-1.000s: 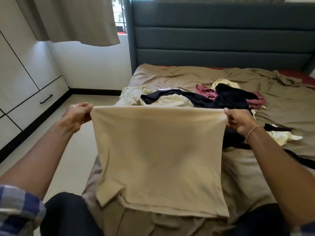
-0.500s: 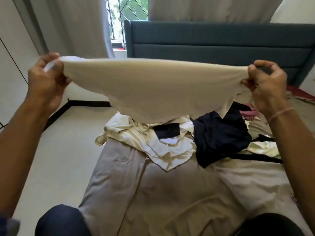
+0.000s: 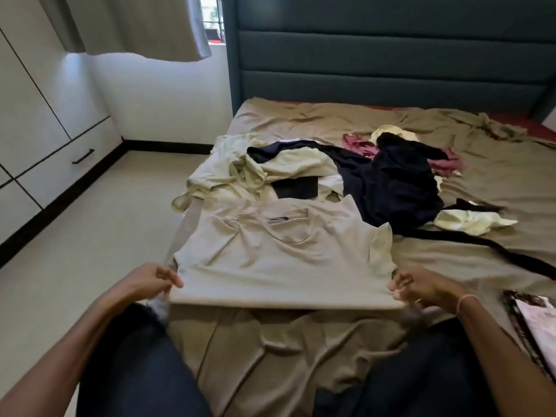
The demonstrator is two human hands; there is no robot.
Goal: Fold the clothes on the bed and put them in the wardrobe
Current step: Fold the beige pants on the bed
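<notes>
Head view: creased beige T-shirt (image 3: 270, 266) flat on bed (image 3: 496, 182)

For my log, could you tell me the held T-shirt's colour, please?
Light beige T-shirt, head view.

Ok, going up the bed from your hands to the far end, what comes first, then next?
First the beige T-shirt → heap of clothes → bare brown sheet → blue-grey headboard.

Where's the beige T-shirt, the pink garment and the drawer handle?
beige T-shirt (image 3: 279, 266), head view, middle of its chest.
pink garment (image 3: 359, 144), head view, its crumpled left part.
drawer handle (image 3: 83, 156), head view, middle of the bar.
</notes>
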